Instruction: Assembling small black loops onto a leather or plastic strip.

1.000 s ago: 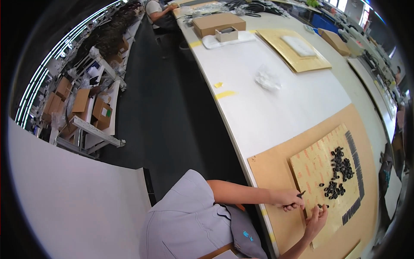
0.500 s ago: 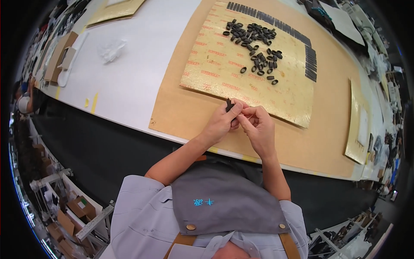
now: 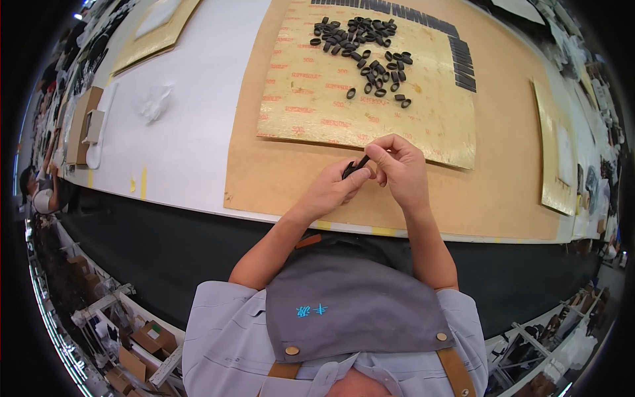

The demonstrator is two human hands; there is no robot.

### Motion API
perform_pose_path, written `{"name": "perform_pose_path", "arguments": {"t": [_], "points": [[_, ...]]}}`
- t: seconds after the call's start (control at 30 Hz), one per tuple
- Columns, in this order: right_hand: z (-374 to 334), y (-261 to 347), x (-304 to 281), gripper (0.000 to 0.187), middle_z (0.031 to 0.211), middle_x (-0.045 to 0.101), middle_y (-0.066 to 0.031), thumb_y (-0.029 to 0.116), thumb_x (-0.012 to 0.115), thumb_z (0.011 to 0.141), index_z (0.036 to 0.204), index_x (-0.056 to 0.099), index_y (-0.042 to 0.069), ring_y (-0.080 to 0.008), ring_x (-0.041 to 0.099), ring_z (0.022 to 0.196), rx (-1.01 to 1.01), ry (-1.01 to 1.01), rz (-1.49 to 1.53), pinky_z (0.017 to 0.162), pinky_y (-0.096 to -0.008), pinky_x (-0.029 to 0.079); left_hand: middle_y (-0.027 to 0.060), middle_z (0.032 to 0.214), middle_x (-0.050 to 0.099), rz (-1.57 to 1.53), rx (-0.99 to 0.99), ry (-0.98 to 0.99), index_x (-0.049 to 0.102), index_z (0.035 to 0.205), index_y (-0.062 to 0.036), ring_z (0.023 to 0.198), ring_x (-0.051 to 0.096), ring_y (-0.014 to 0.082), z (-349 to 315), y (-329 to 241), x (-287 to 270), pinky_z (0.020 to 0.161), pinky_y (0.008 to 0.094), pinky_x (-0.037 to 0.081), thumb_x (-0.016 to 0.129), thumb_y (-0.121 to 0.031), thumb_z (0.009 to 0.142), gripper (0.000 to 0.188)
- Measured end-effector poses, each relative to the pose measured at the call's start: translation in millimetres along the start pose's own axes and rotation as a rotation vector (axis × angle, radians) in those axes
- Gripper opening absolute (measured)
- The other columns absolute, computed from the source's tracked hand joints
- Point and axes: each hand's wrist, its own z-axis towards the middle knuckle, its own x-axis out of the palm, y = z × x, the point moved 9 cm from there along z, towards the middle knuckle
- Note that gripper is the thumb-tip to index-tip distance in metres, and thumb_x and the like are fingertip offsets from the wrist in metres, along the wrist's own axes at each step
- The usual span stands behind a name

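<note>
Left grip: grasping a black strip, with the thumb pressed along it and the fingers curled beneath; best held firm but not crushing, so the strip does not twist.
Right grip: thumb and fingers pinched at the strip's upper end; the exact contact is partly hidden by the fingertips; a small pinch close to the end likely gives the finest control.
Black strip: between the two grips, above the brown sheet and near the front edge of the gold board; one part in the left grip looks bent, though whether it is one piece or two cannot be told; I judge the step to be fine two-handed shaping or fitting, so the ends want lining up squarely before any firm pressure.
Black rings: a loose heap on the gold board, beyond the hands; a few lie apart at its near side; wrists are best held low and clear of them.
Dark strips: in neat rows along the board's far and right edges; sleeves should not brush them.
Tabletop: white, under the brown sheet; crumpled wrap lies well apart, to the left.
</note>
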Motion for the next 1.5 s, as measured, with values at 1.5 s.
{"name": "perform_pose_path", "arguments": {"t": [1.5], "points": [[-17,-38,-12,0.008,0.078,0.060,-0.0049,0.006,0.057,0.088,0.092,0.054,-0.001,-0.0105,0.060,0.064,0.041,0.082,0.119,0.059,-0.0244,0.051,-0.0059,0.069,0.050,0.301,0.255,-0.301,0.062,0.097,-0.0022,0.061,0.042,0.0016,-6,-19,-15,0.054,0.0186,0.035,0.061,-0.019,0.089,0.018]]}}
